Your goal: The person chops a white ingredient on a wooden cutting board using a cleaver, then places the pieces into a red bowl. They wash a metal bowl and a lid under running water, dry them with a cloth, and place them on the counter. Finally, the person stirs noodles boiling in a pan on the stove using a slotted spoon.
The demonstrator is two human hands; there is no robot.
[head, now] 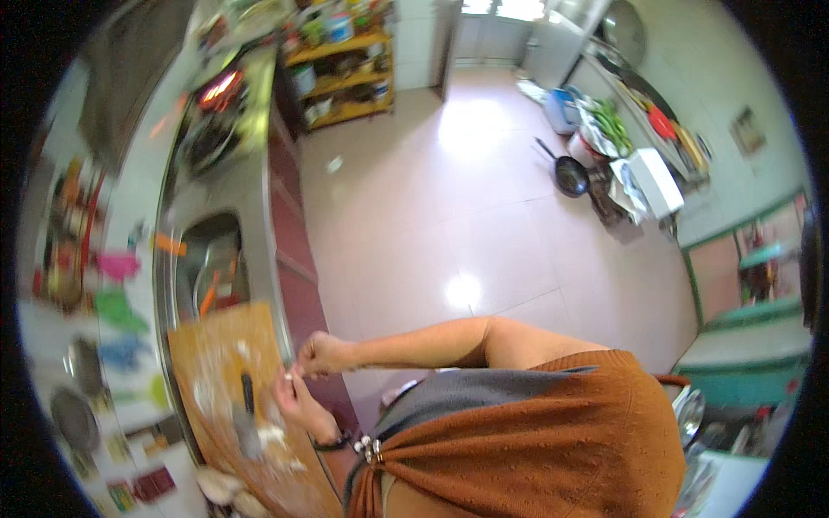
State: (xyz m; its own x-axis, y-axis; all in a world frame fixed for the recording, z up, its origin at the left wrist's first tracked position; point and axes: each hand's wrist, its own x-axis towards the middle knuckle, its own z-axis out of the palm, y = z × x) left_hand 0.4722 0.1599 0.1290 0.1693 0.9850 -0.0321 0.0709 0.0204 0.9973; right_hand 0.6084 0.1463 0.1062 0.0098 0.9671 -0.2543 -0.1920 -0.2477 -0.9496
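Note:
My left hand (300,403), with a dark band at the wrist, is raised above the near edge of a wooden cutting board (264,324). Between its fingertips is a small whitish piece (289,376), perhaps dough; blur hides its exact shape. My right hand (322,354) meets the left one there, its fingers bent and pinched at the same piece. White powder like flour (206,392) is spread over the board. A cleaver lies beside the left hand, its black handle (248,392) towards the sink and its grey blade (246,435) towards the powder.
A steel sink (214,223) adjoins the board, with orange-handled items inside. Farther along the counter is a stove (217,126) with a glowing red patch. A frying pan (571,176) and a bucket (586,147) stand on the right. Pale lumps (220,487) lie by the board's lower corner.

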